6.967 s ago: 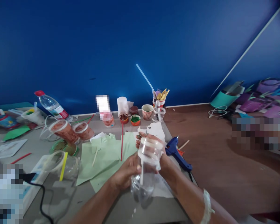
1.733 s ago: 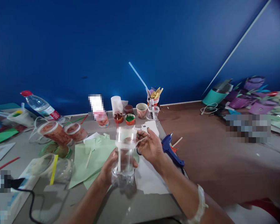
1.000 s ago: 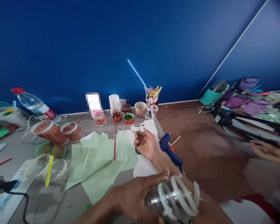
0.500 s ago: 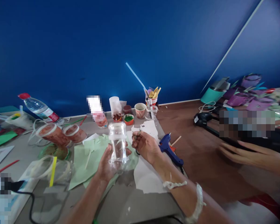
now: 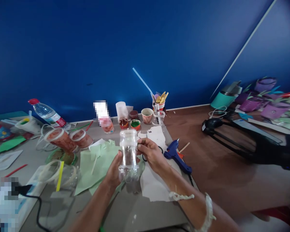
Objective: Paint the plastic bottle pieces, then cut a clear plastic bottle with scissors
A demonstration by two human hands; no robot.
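My left hand [image 5: 115, 169] is wrapped around a clear plastic bottle [image 5: 128, 156], which stands upright with its lobed base down and a wide rim at the top. My right hand [image 5: 151, 153] is closed in a pinch at the bottle's right side, just below the rim. Whatever sits between those fingertips is too small to make out. Under both hands lie pale green paper sheets [image 5: 87, 167] and white paper [image 5: 152, 187]. Black scissor handles [image 5: 144, 158] show partly beside my right hand.
A blue glue gun [image 5: 177, 156] lies right of my forearm. Painted cups [image 5: 81, 138], a red-capped water bottle [image 5: 49, 116] and paint pots [image 5: 135, 124] stand toward the blue wall. At right are a black headset-like frame [image 5: 258, 137] and purple pots [image 5: 275, 109].
My right hand has come in from above and right of the bottle to its side. The other person's hands at the right have left the view. The view has shifted slightly.
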